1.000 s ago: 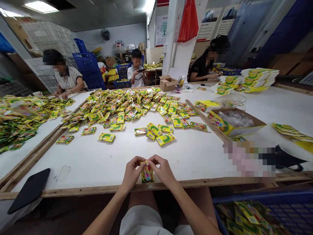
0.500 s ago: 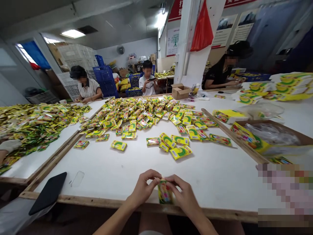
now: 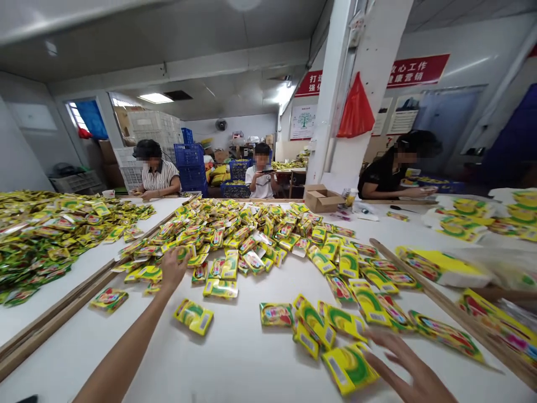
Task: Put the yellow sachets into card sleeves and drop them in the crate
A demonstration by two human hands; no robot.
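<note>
My left hand [image 3: 173, 268] reaches to the left front of a heap of small yellow-green packets [image 3: 251, 246]. Its fingers are curled around a small yellow-green packet [image 3: 183, 252], partly hidden by the hand. At the lower right, my right hand [image 3: 405, 358] is slightly blurred, with its fingers spread and nothing held. Its fingertips are beside a loose yellow packet [image 3: 350, 368] with a green curved band and a barcode. Several similar packets lie around that one. Another single packet [image 3: 193, 317] rests on the white table [image 3: 235, 358] between my hands.
Wooden strips [image 3: 62, 305] divide the tabletop. A second packet heap [image 3: 46, 240] is on the left. A small cardboard box [image 3: 322, 199] stands at the back. Yellow cartons [image 3: 440, 266] are on the right. Three people sit across the table.
Both hands have left the near edge, where they held one packet together. The left hand moved forward-left to the heap; the right moved right. The view has shifted forward and tilted up.
</note>
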